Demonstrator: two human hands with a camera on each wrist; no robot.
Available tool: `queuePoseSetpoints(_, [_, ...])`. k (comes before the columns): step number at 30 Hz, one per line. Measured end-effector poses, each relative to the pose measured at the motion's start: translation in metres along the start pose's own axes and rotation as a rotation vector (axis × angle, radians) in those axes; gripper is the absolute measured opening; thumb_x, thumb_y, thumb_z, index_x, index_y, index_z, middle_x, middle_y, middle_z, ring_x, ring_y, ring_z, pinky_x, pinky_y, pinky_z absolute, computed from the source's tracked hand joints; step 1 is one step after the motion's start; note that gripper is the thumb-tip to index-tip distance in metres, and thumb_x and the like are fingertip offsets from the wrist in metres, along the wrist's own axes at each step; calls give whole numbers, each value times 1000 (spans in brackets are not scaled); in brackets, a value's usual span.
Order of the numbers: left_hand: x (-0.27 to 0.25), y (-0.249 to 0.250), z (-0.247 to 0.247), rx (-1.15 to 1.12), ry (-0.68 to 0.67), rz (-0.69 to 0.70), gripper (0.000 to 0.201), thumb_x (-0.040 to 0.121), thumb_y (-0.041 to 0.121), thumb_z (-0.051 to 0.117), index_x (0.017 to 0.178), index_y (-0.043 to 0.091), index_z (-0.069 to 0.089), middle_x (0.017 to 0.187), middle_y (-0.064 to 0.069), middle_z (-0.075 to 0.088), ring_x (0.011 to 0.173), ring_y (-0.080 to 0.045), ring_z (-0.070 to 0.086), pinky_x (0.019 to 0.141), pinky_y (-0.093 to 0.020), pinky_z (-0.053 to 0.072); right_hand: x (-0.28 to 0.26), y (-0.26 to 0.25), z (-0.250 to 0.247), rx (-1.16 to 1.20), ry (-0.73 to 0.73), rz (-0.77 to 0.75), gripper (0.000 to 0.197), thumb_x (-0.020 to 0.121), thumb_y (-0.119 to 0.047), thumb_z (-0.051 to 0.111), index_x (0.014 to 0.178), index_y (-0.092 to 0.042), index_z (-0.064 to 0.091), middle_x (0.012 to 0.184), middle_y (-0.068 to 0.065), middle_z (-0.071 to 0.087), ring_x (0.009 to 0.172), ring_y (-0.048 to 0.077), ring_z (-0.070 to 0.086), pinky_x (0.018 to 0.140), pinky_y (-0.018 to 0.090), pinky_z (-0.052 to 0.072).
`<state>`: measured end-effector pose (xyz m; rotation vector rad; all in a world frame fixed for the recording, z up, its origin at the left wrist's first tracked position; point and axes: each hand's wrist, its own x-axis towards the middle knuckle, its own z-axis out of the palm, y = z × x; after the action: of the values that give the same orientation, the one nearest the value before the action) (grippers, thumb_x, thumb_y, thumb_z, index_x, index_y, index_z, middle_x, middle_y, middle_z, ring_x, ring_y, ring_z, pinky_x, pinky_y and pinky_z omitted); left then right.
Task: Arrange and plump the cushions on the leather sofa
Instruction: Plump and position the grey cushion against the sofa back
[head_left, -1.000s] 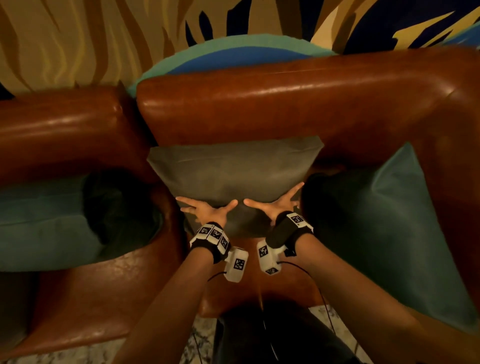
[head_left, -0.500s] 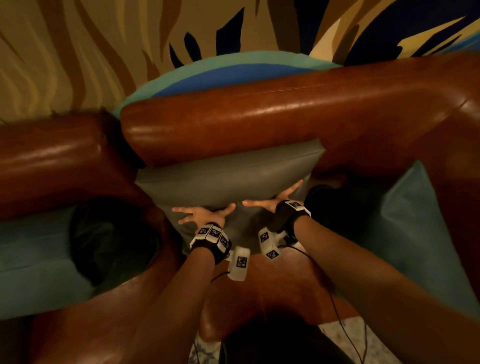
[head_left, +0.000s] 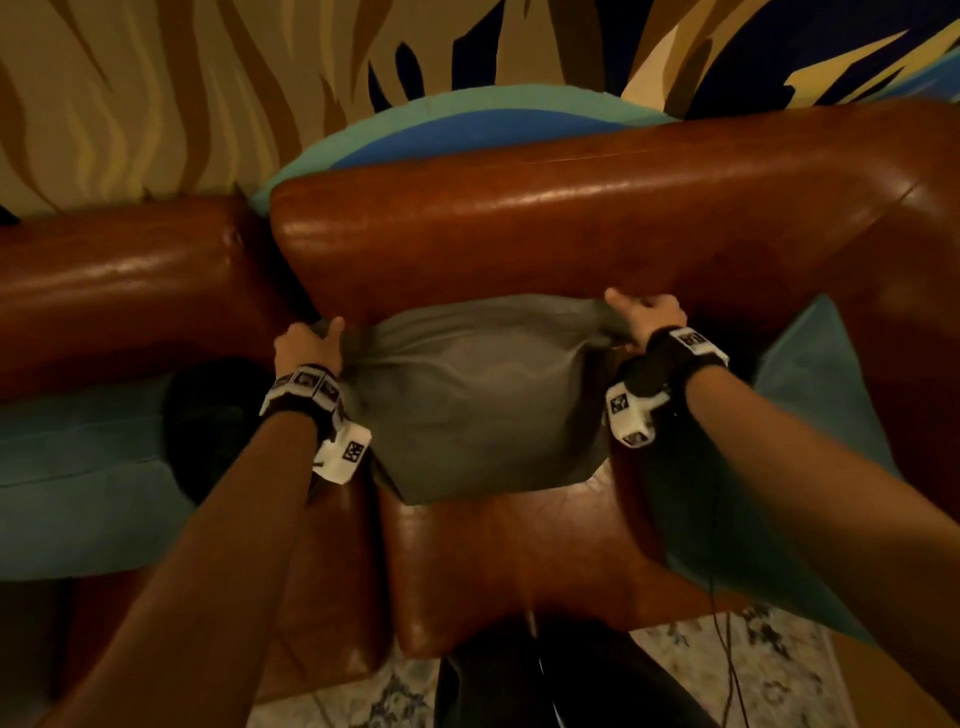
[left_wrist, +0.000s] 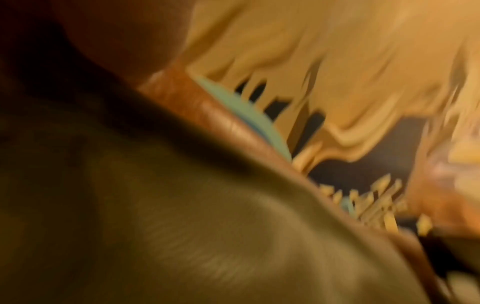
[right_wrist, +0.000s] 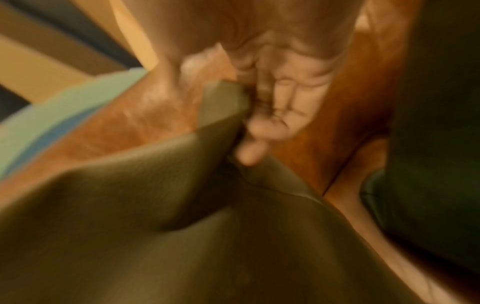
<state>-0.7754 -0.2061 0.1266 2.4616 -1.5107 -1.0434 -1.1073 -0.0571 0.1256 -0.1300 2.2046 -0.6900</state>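
A grey cushion (head_left: 478, 395) leans against the brown leather sofa back (head_left: 545, 223) on the middle seat. My left hand (head_left: 306, 345) grips its upper left corner, and my right hand (head_left: 644, 317) grips its upper right corner. The fabric bunches under both grips. In the right wrist view my fingers (right_wrist: 270, 115) curl round the cushion's corner (right_wrist: 223, 102), blurred. In the left wrist view the grey cushion (left_wrist: 207, 226) fills the frame and my fingers are hidden.
A teal cushion (head_left: 78, 478) lies on the seat to the left, and another teal cushion (head_left: 810, 441) leans at the right arm of the sofa. The seat's front edge (head_left: 509, 571) is below the grey cushion. A patterned wall (head_left: 156, 104) rises behind.
My hands pressed flat, fingers spread, on the cushion's lower front. They have moved up and apart to its top corners and now grip them, bunching the fabric.
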Motion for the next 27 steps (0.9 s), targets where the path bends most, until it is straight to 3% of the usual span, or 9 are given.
queuePoseSetpoints(3, [-7, -8, -5, 105, 68, 143, 49, 102, 36, 41, 115, -8, 57, 121, -31, 56, 108, -46, 56, 86, -48, 46, -1, -4, -6, -277, 57, -213, 38, 92, -36, 60, 93, 1, 65, 107, 23, 64, 94, 38, 61, 78, 40, 49])
queuePoseSetpoints(6, [-32, -28, -10, 50, 194, 244, 52, 103, 37, 35, 109, -9, 59, 113, -33, 60, 102, -46, 56, 73, -39, 36, 1, 9, -26, -333, 94, -214, 47, 88, -47, 61, 65, -6, 53, 94, 23, 64, 85, 36, 62, 69, 35, 42])
queuePoseSetpoints(9, [-55, -44, -9, -35, 238, 326, 45, 102, 35, 42, 106, -6, 59, 102, -30, 64, 95, -43, 59, 69, -36, 35, -2, 17, -38, -380, 97, -193, 58, 76, -64, 65, 82, -6, 64, 93, 16, 67, 83, 35, 63, 74, 42, 53])
queuePoseSetpoints(12, [-61, -56, -12, -61, 344, 476, 40, 100, 34, 47, 95, -3, 61, 87, -31, 65, 81, -44, 62, 67, -44, 44, -6, 7, -49, -440, 106, -200, 69, 68, -70, 67, 96, -8, 64, 98, 13, 66, 86, 35, 62, 77, 45, 55])
queuePoseSetpoints(16, [-63, -55, -15, -55, 329, 478, 37, 97, 34, 52, 94, -1, 64, 89, -27, 65, 82, -40, 62, 69, -42, 46, -11, -11, -58, -425, 67, -202, 86, 68, -59, 75, 128, -3, 51, 130, 17, 55, 116, 38, 55, 94, 44, 49])
queuePoseSetpoints(17, [-66, -51, -16, -26, 287, 447, 38, 97, 35, 52, 96, -1, 63, 92, -28, 65, 86, -42, 62, 71, -44, 47, -15, -14, -59, -468, 48, -243, 81, 69, -57, 75, 126, -4, 54, 128, 18, 56, 116, 38, 55, 92, 44, 50])
queuePoseSetpoints(20, [-76, -50, -22, -8, 261, 391, 41, 98, 37, 50, 102, -2, 61, 98, -32, 64, 95, -47, 61, 77, -47, 47, -20, -2, -59, -512, 63, -391, 46, 78, -54, 69, 86, -9, 61, 90, 16, 61, 98, 39, 62, 69, 37, 45])
queuePoseSetpoints(22, [-86, -52, -27, -99, 288, 417, 35, 97, 34, 52, 109, 1, 57, 94, -30, 65, 91, -45, 61, 72, -43, 44, -25, 10, -61, -460, 121, -430, 47, 83, -55, 63, 85, -8, 64, 90, 20, 64, 97, 40, 60, 73, 40, 47])
queuePoseSetpoints(27, [-93, -54, -30, -324, 333, 451, 27, 92, 26, 61, 111, 16, 44, 60, 1, 49, 63, -26, 55, 68, -41, 49, -30, 20, -73, -365, 90, -480, 45, 85, -50, 63, 71, -8, 59, 79, 14, 64, 85, 34, 61, 71, 38, 46])
